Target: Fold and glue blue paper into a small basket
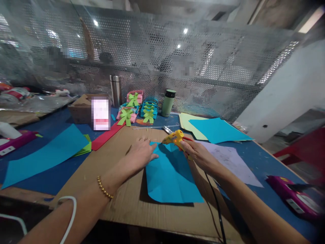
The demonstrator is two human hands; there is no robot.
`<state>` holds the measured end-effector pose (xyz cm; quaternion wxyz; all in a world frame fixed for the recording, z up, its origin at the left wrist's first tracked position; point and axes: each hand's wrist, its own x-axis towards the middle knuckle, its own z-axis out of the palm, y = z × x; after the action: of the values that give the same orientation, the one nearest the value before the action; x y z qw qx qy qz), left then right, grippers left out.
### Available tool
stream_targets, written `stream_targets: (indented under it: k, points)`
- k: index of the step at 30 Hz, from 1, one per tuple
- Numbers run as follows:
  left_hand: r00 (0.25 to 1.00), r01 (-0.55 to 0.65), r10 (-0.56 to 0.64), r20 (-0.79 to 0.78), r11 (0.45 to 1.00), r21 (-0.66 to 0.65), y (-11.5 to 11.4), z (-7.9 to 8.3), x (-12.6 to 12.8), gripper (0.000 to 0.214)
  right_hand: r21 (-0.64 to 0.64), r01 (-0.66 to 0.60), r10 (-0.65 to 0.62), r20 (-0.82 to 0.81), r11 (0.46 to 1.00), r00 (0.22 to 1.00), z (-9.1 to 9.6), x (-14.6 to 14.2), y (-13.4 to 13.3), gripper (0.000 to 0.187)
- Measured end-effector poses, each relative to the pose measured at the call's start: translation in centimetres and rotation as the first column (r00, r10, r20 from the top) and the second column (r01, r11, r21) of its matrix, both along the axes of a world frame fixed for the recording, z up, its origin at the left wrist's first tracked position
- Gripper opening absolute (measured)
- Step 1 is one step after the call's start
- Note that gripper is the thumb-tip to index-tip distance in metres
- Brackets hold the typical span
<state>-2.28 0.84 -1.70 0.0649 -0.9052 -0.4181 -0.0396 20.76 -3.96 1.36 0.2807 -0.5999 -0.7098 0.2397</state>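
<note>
A creased sheet of blue paper (pixel 170 179) lies on a brown cardboard sheet (pixel 114 200) in front of me. My left hand (pixel 142 152) rests at the paper's upper left edge, thumb and forefinger apart and touching it; its other fingers are partly hidden. Wrapped around a yellow hot glue gun (pixel 175 137) is my right hand (pixel 196 152). The gun's nozzle points left, close over the paper's top edge, and a small orange light glows on its body. A black cord (pixel 215 200) hangs below my right hand toward the table's front. Scissors (pixel 167 129) lie just behind the gun.
Small pink and blue paper baskets with green bows (pixel 148 115) stand at the back, between a steel flask (pixel 115 89) and a green tumbler (pixel 168 103). Blue paper (pixel 45 152) lies left, lilac paper (pixel 232 162) right. Purple power strips (pixel 291 196) flank the table.
</note>
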Motion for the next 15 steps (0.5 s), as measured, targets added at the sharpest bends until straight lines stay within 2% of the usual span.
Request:
stream_targets:
  k: [7, 15]
  points:
    - [1.0, -0.001, 0.001, -0.008, 1.0, -0.012, -0.12, 0.24, 0.1, 0.044, 0.019, -0.025, 0.023, 0.067, 1.0, 0.997, 0.41, 0.12, -0.62, 0.054]
    - [1.0, -0.004, 0.004, 0.006, 1.0, -0.016, -0.06, 0.14, 0.13, 0.044, 0.011, -0.02, 0.019, 0.06, 1.0, 0.998, 0.2, 0.01, -0.1, 0.056]
